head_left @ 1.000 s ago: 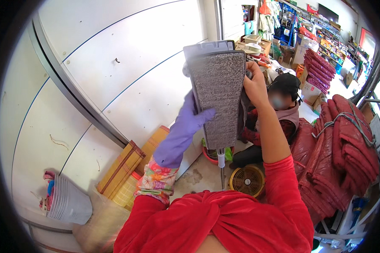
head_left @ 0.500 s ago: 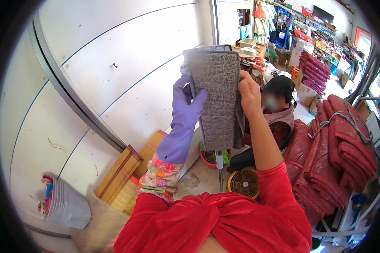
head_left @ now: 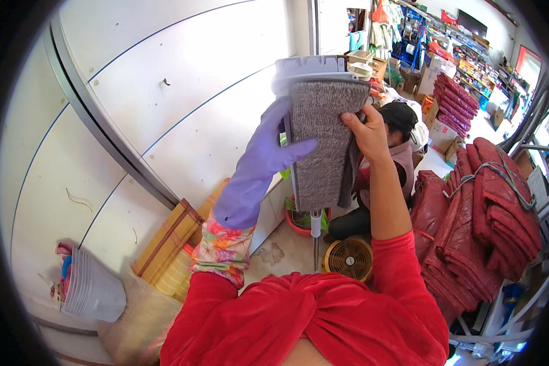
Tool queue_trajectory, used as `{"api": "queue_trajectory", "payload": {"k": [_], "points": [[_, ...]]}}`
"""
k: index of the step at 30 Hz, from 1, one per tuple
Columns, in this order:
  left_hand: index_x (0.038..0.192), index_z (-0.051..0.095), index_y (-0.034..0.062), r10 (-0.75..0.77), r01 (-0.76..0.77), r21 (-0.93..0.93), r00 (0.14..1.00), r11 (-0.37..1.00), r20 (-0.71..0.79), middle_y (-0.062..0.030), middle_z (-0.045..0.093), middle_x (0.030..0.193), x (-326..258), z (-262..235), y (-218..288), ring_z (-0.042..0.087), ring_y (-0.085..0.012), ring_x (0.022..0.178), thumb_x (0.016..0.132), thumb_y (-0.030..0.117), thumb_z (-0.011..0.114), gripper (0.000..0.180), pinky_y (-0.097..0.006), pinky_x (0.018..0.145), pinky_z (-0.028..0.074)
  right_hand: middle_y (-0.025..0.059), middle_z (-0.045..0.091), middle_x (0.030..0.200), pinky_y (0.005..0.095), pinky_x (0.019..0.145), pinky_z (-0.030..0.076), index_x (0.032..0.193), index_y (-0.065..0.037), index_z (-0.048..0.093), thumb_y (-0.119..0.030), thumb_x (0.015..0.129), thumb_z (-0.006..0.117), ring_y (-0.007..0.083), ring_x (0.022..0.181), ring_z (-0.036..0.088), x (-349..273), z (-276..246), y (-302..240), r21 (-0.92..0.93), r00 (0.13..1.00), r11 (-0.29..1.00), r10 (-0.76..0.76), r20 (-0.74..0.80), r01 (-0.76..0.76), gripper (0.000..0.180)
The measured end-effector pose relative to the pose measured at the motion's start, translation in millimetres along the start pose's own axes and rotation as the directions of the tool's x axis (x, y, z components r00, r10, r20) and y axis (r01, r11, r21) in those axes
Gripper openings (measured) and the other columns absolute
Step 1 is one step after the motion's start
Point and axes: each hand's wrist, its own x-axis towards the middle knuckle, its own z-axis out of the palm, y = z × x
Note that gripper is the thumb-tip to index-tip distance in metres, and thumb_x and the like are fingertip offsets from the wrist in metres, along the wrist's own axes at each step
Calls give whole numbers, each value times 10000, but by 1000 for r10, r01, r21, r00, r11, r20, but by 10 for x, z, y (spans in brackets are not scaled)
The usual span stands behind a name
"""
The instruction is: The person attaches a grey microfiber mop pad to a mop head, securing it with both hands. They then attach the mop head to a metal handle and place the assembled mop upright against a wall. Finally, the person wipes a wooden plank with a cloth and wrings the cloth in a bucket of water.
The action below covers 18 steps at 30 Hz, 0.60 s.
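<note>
- Holding a flat mop head [head_left: 323, 73] upright at the upper centre of the frame, the left hand [head_left: 268, 152], in a purple rubber glove, presses flat, fingers spread, against its grey mop pad [head_left: 320, 146].
- The right hand [head_left: 367, 131], bare, pinches the pad's right edge.
- The mop handle [head_left: 315, 235] hangs below, toward the lower centre.
- Behind, right of centre, a person in a black cap [head_left: 399, 116] crouches by a round yellow fan [head_left: 349, 259].
- Stacked dark red mats [head_left: 488, 213] fill the right side.
</note>
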Motion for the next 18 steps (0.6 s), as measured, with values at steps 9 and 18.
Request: {"api": "queue_trajectory", "payload": {"k": [9, 18], "points": [[1131, 570, -40, -45, 40, -36, 985, 999, -165, -95, 644, 989, 66, 74, -44, 610, -148, 891, 853, 126, 704, 350, -276, 805, 492, 50, 582, 923, 269, 757, 441, 994, -3, 579, -172, 853, 700, 135, 836, 540, 108, 166, 74, -488, 962, 863, -230, -147, 132, 251], [1106, 565, -46, 140, -116, 102, 953, 988, -268, -101, 657, 978, 166, 104, -395, 612, -133, 881, 858, 76, 689, 303, -260, 800, 497, 102, 558, 918, 301, 754, 431, 952, 6, 534, -172, 819, 725, 202, 821, 533, 109, 215, 66, -661, 920, 731, -358, -161, 169, 293]]}}
